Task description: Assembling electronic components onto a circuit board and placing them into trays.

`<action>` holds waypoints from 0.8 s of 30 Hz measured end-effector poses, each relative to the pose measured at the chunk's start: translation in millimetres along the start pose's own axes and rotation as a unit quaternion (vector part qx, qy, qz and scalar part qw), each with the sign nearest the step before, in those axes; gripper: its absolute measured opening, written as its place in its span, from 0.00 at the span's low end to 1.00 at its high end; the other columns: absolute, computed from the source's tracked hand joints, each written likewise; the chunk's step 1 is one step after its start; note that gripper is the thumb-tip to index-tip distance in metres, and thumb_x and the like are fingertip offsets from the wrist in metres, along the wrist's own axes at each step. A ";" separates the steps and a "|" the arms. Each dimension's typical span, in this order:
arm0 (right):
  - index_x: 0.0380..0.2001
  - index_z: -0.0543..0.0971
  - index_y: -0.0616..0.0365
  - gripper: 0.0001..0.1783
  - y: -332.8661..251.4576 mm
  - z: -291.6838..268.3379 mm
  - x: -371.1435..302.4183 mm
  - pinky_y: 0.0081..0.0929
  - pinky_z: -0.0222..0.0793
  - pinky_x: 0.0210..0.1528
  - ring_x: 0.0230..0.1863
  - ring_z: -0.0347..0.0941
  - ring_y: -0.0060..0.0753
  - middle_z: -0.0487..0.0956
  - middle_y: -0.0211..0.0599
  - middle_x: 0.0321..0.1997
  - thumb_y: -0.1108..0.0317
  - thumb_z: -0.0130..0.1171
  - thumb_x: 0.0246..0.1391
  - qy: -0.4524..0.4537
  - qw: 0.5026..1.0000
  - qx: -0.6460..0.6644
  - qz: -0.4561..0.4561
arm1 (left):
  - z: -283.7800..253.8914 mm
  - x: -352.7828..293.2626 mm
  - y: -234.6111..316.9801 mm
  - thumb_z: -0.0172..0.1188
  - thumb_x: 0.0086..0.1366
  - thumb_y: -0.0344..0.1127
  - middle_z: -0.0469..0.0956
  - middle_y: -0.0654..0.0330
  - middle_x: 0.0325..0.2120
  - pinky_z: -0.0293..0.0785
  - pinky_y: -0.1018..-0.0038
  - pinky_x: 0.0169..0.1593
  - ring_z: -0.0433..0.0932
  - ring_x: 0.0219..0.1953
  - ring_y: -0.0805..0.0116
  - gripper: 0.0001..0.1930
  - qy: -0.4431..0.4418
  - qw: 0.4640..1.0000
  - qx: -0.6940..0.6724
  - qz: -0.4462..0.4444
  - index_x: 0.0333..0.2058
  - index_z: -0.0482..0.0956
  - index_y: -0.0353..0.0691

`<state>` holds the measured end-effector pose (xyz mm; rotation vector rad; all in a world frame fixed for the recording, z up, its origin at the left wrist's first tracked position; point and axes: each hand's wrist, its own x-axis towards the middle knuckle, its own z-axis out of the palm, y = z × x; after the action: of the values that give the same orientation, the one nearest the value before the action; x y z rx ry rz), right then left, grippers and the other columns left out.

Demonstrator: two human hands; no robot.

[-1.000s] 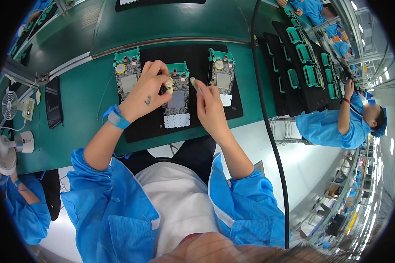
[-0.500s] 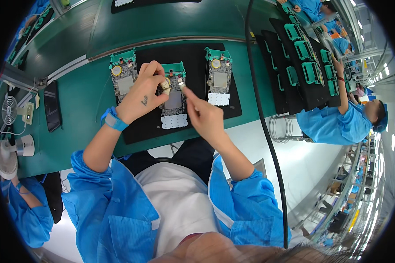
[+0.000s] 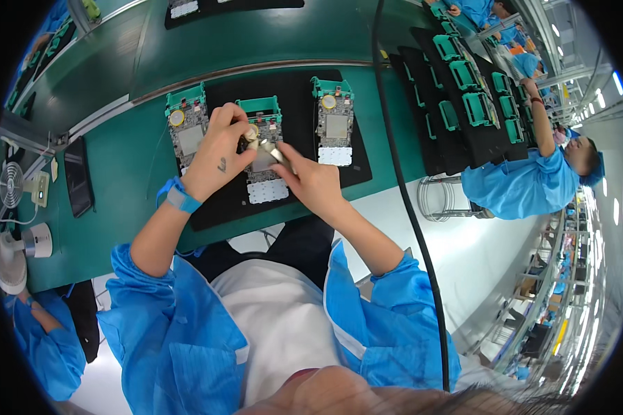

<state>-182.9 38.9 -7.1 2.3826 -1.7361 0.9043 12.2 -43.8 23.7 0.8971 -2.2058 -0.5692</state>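
Observation:
Three circuit boards, each with a green plastic bracket on top and a white dotted strip at the bottom, lie on a black mat [image 3: 218, 218]. Over the middle board [image 3: 262, 164] my left hand [image 3: 218, 149] pinches something small and dark; its fingertips look pale, and the fingers hide most of it. My right hand [image 3: 315, 181] comes in from the right, thumb and forefinger closed on a silvery metal piece [image 3: 275, 153] whose kind is unclear. Its tip nearly meets my left fingertips. The left board [image 3: 189, 138] is partly behind my left hand; the right board [image 3: 336, 124] lies untouched.
A black phone-like slab [image 3: 78, 176] and small fans [image 3: 38, 240] stand at the left. A black cable [image 3: 403, 180] hangs down right of the mat. Black trays with green brackets [image 3: 476, 109] are stacked at the right, beside a co-worker in blue [image 3: 522, 187].
The silvery piece now shows plainly between my right thumb and forefinger, where the forefinger was pointing at the board before. My left hand keeps its pinch. The whole view has shifted slightly.

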 end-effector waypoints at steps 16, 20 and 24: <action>0.29 0.74 0.55 0.16 45.8 -30.8 24.6 0.11 0.44 0.14 0.12 0.47 0.08 0.63 0.16 0.15 0.55 0.52 0.63 -0.029 0.571 0.688 0.447 | 42.2 37.1 43.7 0.66 0.48 0.26 0.72 0.60 0.34 0.68 0.66 0.40 0.69 0.37 0.56 0.17 0.141 0.983 0.029 0.113 0.39 0.77 0.39; 0.32 0.74 0.57 0.16 52.2 -28.0 14.0 0.12 0.43 0.13 0.11 0.47 0.09 0.63 0.17 0.17 0.54 0.52 0.64 -0.064 0.559 0.696 0.446 | 49.0 44.6 48.8 0.68 0.43 0.25 0.70 0.59 0.35 0.66 0.65 0.41 0.68 0.38 0.56 0.19 0.164 0.971 0.103 0.140 0.36 0.75 0.39; 0.31 0.74 0.57 0.16 53.3 -25.3 7.8 0.13 0.42 0.13 0.11 0.48 0.09 0.64 0.18 0.17 0.55 0.52 0.63 -0.070 0.539 0.703 0.458 | 55.0 43.3 46.2 0.69 0.40 0.26 0.70 0.60 0.34 0.66 0.65 0.41 0.68 0.38 0.57 0.20 0.172 0.964 0.115 0.166 0.35 0.76 0.40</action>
<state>-239.3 22.3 2.4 1.3138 -2.9855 3.3799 -70.9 -37.1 33.0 0.6580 -2.0606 0.0054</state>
